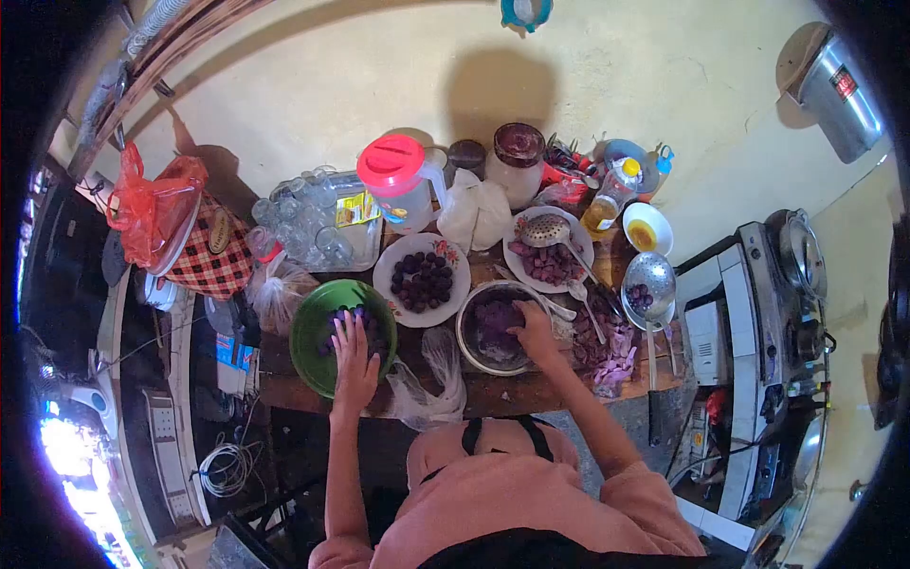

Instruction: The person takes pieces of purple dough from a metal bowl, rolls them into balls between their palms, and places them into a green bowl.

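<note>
My left hand (354,368) reaches over the near side of a green bowl (305,346), its fingers stretched out over small purple balls (377,339) inside. My right hand (536,334) dips into a round metal pot (463,334), fingers bent together against a mass of purple dough (497,322); how much they grip is partly hidden. Between and behind these, a white floral plate (381,277) bears several dark purple balls (422,282). Beyond the pot, another plate (586,248) carries purple chunks (545,267), with a slotted ladle (546,230) and a spoon (590,308) on it.
Behind stand a pitcher (403,204) with a red lid, a jar (515,171) and an oil bottle (607,207). Glasses (308,213) crowd a tray at left. On the right lie a strainer (649,284) and purple peelings (614,360). A plastic bag (431,384) hangs over the front edge.
</note>
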### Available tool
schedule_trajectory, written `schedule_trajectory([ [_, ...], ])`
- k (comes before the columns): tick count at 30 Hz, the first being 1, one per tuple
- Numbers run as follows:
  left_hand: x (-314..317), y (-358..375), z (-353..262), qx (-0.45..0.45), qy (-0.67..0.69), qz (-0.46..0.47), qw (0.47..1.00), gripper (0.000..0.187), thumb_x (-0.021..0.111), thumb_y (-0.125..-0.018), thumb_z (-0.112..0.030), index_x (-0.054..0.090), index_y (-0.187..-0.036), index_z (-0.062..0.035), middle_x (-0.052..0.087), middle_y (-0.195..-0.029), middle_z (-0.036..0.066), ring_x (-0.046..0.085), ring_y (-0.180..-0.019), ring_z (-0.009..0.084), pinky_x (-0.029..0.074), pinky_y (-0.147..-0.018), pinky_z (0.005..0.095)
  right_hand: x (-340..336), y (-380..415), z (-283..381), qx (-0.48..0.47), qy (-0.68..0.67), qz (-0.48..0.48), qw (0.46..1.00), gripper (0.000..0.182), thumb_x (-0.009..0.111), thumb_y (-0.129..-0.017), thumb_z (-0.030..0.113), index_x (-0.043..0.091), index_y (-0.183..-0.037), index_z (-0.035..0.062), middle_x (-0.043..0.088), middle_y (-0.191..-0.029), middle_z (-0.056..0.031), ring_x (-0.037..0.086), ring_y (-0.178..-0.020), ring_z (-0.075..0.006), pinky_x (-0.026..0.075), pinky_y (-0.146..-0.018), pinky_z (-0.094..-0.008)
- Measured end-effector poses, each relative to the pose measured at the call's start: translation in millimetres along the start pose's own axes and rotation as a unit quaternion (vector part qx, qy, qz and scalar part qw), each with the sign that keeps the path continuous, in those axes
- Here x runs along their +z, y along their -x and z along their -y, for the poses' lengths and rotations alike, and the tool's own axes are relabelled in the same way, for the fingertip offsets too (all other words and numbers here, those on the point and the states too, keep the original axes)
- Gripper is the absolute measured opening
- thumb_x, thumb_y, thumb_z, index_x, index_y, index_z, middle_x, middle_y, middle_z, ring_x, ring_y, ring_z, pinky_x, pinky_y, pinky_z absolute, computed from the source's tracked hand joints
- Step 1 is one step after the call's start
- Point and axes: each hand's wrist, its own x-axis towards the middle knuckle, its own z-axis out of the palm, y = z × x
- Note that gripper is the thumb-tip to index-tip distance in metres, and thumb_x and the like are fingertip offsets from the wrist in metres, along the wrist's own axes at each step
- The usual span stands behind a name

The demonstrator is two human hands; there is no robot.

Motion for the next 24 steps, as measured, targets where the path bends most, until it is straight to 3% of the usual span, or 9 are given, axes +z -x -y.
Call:
schedule_trajectory([
  [9,-1,1,-7,-0.002,0.035,-0.008,0.999,0.067,0.044,-0.086,-0.008,0.009,-0.143,-0.0026,0.001,-0.150,0.015,-0.008,-0.137,0.0354,0.001,-0.109,0.0481,-10,-4,-6,0.092,0.042,0.022,0.995,0.041,0.067,-0.066,-0.001,0.063,-0.107,0.0046,0.065,-0.095,-0.0163,0.063,-0.082,-0.0299,0.048,-0.075,-0.0359],
  [13,13,-12,-19,0.021,0.078,-0.045,0.996,0.065,0.046,-0.085,-0.010,0.015,-0.141,0.0005,0.008,-0.148,0.019,-0.001,-0.137,0.0380,0.005,-0.109,0.0486,-20,-15,-18,0.212,-0.271,0.082,0.935,0.034,0.065,-0.075,0.003,0.062,-0.109,0.0031,0.064,-0.102,-0.0133,0.064,-0.085,-0.0197,0.050,-0.078,-0.0304],
  [16,69,-28,-35,-0.027,0.334,-0.025,0.942,0.060,0.045,-0.088,-0.018,0.019,-0.139,0.0016,0.014,-0.148,0.017,0.008,-0.137,0.0321,0.012,-0.109,0.0438,-64,-20,52,0.248,-0.458,0.130,0.844,0.026,0.065,-0.080,0.006,0.064,-0.105,-0.0010,0.063,-0.101,-0.0092,0.062,-0.086,-0.0167,0.050,-0.084,-0.0282],
  [18,69,-54,-104,-0.225,0.545,0.043,0.806,0.055,0.042,-0.090,-0.034,0.033,-0.132,0.0017,0.033,-0.139,0.015,0.031,-0.125,0.0275,0.026,-0.103,0.0374,-65,-17,73,0.246,-0.524,0.144,0.802,0.025,0.063,-0.082,0.007,0.064,-0.107,0.0028,0.063,-0.101,-0.0079,0.061,-0.085,-0.0158,0.051,-0.080,-0.0281],
  [19,80,-62,-131,-0.289,0.651,0.038,0.701,0.056,0.041,-0.091,-0.041,0.040,-0.128,0.0017,0.042,-0.133,0.014,0.043,-0.117,0.0256,0.032,-0.100,0.0343,-58,-12,71,0.177,-0.422,0.124,0.880,0.024,0.063,-0.081,0.010,0.066,-0.105,0.0066,0.063,-0.100,-0.0093,0.061,-0.085,-0.0204,0.050,-0.078,-0.0312],
  [20,107,-62,-133,-0.266,0.782,-0.010,0.564,0.059,0.039,-0.090,-0.047,0.047,-0.122,0.0016,0.051,-0.126,0.013,0.053,-0.106,0.0245,0.038,-0.095,0.0312,-48,-4,65,0.104,-0.311,0.101,0.939,0.023,0.063,-0.081,0.013,0.067,-0.103,0.0104,0.064,-0.099,-0.0108,0.060,-0.085,-0.0250,0.049,-0.077,-0.0344],
  [21,108,-67,-139,-0.279,0.823,0.033,0.494,0.058,0.040,-0.089,-0.047,0.049,-0.120,0.0010,0.053,-0.123,0.012,0.055,-0.101,0.0247,0.040,-0.093,0.0319,-41,2,63,0.030,-0.192,0.075,0.978,0.022,0.064,-0.080,0.016,0.069,-0.102,0.0143,0.065,-0.098,-0.0122,0.060,-0.086,-0.0296,0.048,-0.076,-0.0376],
  [23,108,-80,-149,-0.298,0.881,0.123,0.345,0.056,0.041,-0.088,-0.047,0.053,-0.117,-0.0001,0.058,-0.116,0.011,0.059,-0.092,0.0251,0.044,-0.089,0.0332,-43,10,85,-0.068,-0.028,-0.007,0.997,0.018,0.066,-0.074,0.014,0.071,-0.091,0.0155,0.058,-0.101,-0.0072,0.052,-0.093,-0.0255,0.040,-0.078,-0.0392],
  [24,117,-83,-146,-0.304,0.870,0.129,0.365,0.049,0.043,-0.088,-0.043,0.056,-0.108,0.0000,0.060,-0.108,0.012,0.060,-0.090,0.0257,0.048,-0.083,0.0356,-44,13,94,-0.098,0.053,-0.044,0.993,0.017,0.067,-0.072,0.015,0.071,-0.089,0.0165,0.056,-0.104,-0.0071,0.050,-0.096,-0.0265,0.038,-0.081,-0.0408],
])
